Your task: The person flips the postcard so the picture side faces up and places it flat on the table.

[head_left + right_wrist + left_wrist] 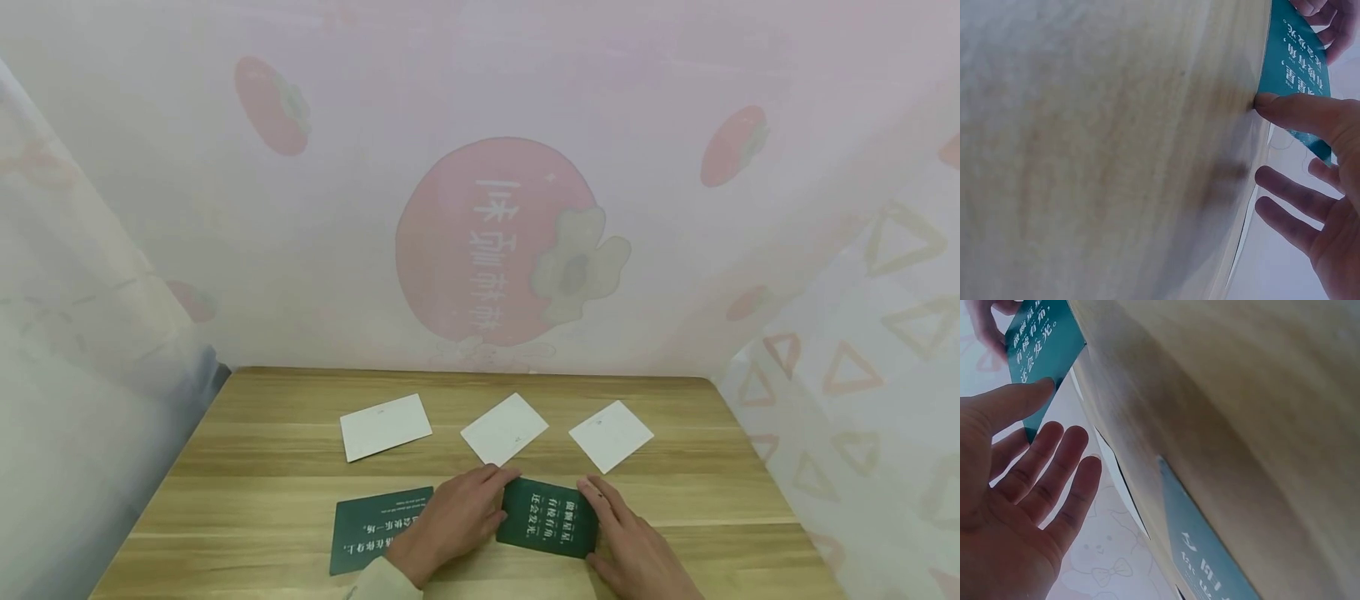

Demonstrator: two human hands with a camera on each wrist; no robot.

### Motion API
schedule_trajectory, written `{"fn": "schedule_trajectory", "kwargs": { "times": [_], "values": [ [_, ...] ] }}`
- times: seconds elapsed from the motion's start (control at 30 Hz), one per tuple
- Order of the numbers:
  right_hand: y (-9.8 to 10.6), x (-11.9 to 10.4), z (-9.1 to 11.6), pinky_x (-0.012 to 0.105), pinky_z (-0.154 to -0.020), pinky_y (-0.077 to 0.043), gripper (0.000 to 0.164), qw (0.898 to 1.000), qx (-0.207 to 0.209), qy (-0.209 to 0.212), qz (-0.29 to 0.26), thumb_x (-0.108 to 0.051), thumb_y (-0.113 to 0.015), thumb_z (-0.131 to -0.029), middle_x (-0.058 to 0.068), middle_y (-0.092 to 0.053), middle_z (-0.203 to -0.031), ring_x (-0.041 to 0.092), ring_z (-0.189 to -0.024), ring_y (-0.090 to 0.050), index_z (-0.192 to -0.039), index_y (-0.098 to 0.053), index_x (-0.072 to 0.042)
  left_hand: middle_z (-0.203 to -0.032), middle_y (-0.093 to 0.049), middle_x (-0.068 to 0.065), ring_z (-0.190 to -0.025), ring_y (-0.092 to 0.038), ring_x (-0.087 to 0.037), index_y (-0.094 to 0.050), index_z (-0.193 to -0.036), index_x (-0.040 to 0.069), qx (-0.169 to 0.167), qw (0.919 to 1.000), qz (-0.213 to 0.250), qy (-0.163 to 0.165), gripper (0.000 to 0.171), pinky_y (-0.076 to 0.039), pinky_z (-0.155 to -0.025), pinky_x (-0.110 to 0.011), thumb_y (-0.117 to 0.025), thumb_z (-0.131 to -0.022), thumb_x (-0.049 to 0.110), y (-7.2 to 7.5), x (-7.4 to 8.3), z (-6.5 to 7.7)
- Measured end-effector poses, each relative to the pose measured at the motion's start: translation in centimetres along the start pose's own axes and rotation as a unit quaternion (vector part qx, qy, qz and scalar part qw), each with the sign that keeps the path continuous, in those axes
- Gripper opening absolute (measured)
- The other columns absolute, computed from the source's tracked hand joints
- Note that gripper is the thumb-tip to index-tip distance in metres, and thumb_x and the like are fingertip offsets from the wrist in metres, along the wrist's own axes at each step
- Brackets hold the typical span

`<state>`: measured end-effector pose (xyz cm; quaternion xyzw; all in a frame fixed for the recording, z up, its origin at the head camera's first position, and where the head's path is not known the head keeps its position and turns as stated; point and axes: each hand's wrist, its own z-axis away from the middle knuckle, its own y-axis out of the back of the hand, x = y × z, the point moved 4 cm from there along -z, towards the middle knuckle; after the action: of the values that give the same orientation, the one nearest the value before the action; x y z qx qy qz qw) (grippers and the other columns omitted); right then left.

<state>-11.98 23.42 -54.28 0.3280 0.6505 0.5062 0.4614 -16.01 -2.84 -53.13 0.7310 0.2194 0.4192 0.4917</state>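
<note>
A dark green card [549, 518] with white printed characters is held between both hands, tilted up off the wooden table. My left hand [463, 515] pinches its left edge; in the left wrist view the thumb [1038, 394] lies on the printed face while the other fingers spread loosely. On the opposite edge, my right hand [634, 542] grips the card between thumb and index finger, and its remaining fingers stand apart in the right wrist view. A second green card [367, 529] lies flat beside the left hand, partly covered by that wrist.
Three white cards lie farther back: a left one [386, 427], a middle one [506, 429] and a right one [611, 436]. The wooden table [262, 467] ends at a pale curtain [337, 250] printed with red fruit. More cloth hangs at both sides.
</note>
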Motion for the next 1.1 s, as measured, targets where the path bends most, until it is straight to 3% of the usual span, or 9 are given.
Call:
{"fn": "schedule_trajectory", "kwargs": {
  "times": [0.5, 0.87, 1.1],
  "values": [
    [-0.06, 0.24, 0.13, 0.046, -0.095, -0.064, 0.096, 1.000, -0.006, 0.009, 0.006, -0.024, -0.096, -0.084, 0.007, -0.047, -0.168, 0.024, -0.130, -0.069, -0.165, -0.046, -0.011, -0.137, -0.071, 0.002, -0.121, -0.071, -0.016, -0.060, -0.154, 0.019, -0.010, 0.9999, 0.001, 0.010, 0.064, -0.062, -0.104, -0.038, -0.086, -0.096, 0.024, -0.35, -0.27, 0.21],
    [0.17, 0.29, 0.02, 0.047, -0.096, -0.065, 0.098, 1.000, -0.016, 0.020, 0.005, -0.024, -0.096, -0.083, 0.009, -0.046, -0.168, 0.025, -0.128, -0.069, -0.165, -0.045, -0.009, -0.154, -0.062, 0.000, -0.136, -0.066, -0.021, -0.056, -0.160, 0.020, -0.032, 0.9993, 0.011, 0.016, 0.071, -0.058, -0.112, -0.044, -0.086, -0.096, 0.021, -0.56, -0.36, 0.18],
    [0.21, 0.40, -0.11, 0.048, -0.098, -0.064, 0.098, 1.000, -0.020, 0.023, 0.000, -0.024, -0.096, -0.083, 0.011, -0.047, -0.168, 0.027, -0.130, -0.069, -0.165, -0.045, -0.008, -0.156, -0.059, 0.001, -0.136, -0.064, -0.020, -0.053, -0.162, 0.023, -0.048, 0.9986, 0.018, 0.015, 0.075, -0.058, -0.113, -0.044, -0.086, -0.094, 0.022, -0.81, -0.52, 0.15]
  ]
}}
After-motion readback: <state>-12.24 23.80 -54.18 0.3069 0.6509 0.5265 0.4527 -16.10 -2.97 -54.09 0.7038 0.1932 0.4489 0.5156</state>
